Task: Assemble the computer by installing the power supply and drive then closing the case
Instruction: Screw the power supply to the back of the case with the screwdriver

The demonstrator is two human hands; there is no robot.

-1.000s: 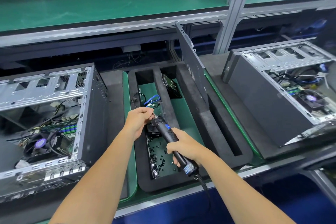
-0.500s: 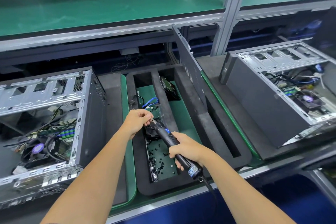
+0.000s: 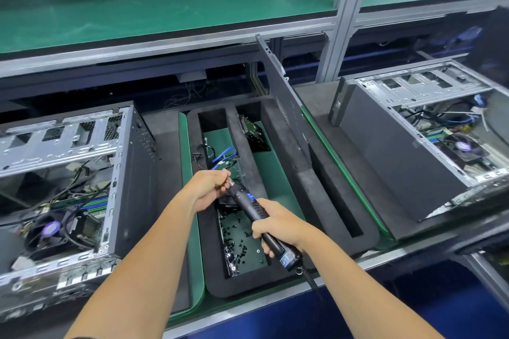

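Black foam tray (image 3: 278,282) sits mid-bench between two open cases; its left slot holds loose screws (image 3: 237,245) on green mat, with a blue cable (image 3: 224,155) farther back. Right hand (image 3: 278,226) is wrapped round the lower body of a black electric screwdriver (image 3: 253,208), which tilts up and left over the screw slot; its cord leaves the butt end toward the bench edge. Left hand (image 3: 210,186) pinches at the driver's metal tip; whether a screw is between the fingers cannot be told. A drive (image 3: 252,132) leans in the tray's middle slot, not installed. A dark side panel (image 3: 286,107) stands on edge in the tray's right slot. Left case (image 3: 71,187) lies open, fan and board visible; right case (image 3: 413,146) also open, tilted. Power supply not identifiable.
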